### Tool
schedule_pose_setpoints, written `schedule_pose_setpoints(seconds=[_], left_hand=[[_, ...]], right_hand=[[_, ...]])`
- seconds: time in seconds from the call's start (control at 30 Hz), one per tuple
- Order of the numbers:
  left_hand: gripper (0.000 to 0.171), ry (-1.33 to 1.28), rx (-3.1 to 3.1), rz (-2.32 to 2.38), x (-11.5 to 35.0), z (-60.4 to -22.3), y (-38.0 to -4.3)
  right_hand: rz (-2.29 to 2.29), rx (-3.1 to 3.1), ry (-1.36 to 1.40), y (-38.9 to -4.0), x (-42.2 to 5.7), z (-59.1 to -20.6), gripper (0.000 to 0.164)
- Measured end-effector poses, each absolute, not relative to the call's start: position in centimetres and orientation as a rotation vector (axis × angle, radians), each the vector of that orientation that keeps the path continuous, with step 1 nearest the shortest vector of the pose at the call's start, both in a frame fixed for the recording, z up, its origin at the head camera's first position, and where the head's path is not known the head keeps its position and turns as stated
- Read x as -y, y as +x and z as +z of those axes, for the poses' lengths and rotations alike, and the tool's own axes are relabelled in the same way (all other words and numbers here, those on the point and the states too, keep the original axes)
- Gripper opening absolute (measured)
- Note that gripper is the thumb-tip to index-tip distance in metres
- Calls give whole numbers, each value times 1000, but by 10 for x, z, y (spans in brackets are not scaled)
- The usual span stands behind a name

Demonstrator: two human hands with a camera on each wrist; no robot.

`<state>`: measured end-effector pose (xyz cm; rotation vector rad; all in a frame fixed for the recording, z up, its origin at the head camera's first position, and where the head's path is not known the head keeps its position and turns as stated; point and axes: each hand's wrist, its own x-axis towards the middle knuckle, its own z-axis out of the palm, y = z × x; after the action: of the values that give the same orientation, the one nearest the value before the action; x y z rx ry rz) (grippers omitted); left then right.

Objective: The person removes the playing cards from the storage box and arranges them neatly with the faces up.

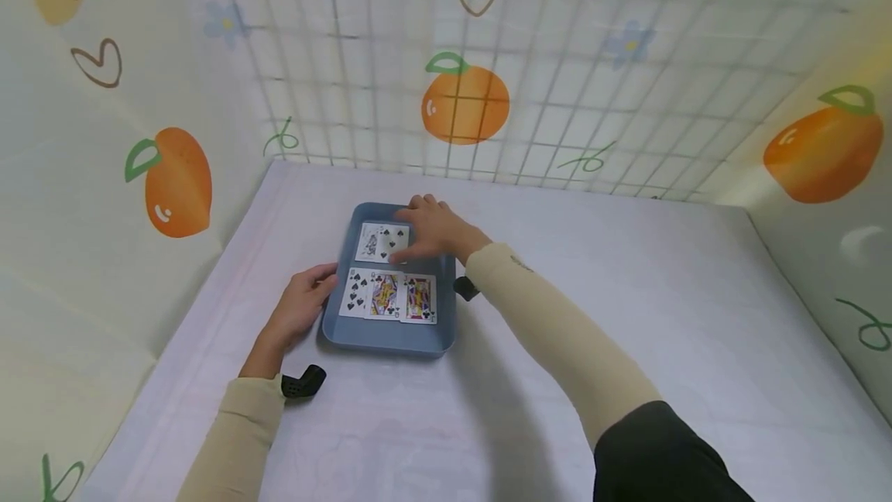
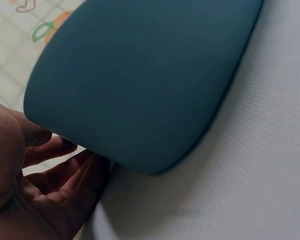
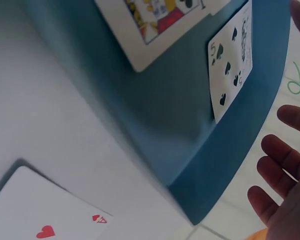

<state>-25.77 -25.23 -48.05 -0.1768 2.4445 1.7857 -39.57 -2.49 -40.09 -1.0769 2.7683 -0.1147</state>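
Reaching over the far right corner of the blue tray (image 1: 383, 341), the right hand (image 1: 439, 229) has its fingers spread, while the left hand (image 1: 303, 300) rests loose fingers against the tray's left edge. Inside the tray, the cards (image 1: 383, 295) lie in two rows and look light, thin and slippery, so pinch each one gently by its side; the tray looks stiff, so hold its edge.

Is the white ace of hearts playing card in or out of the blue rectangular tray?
Out: the right wrist view shows the ace of hearts beyond the side wall of the tray.
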Motion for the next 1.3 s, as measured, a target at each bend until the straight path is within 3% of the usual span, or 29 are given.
schedule_pose_setpoints(seconds=[1.3], left_hand=[[45, -141, -2483, 1756, 256, -484, -260]], right_hand=[[81, -2712, -1018, -410, 61, -427, 92]])
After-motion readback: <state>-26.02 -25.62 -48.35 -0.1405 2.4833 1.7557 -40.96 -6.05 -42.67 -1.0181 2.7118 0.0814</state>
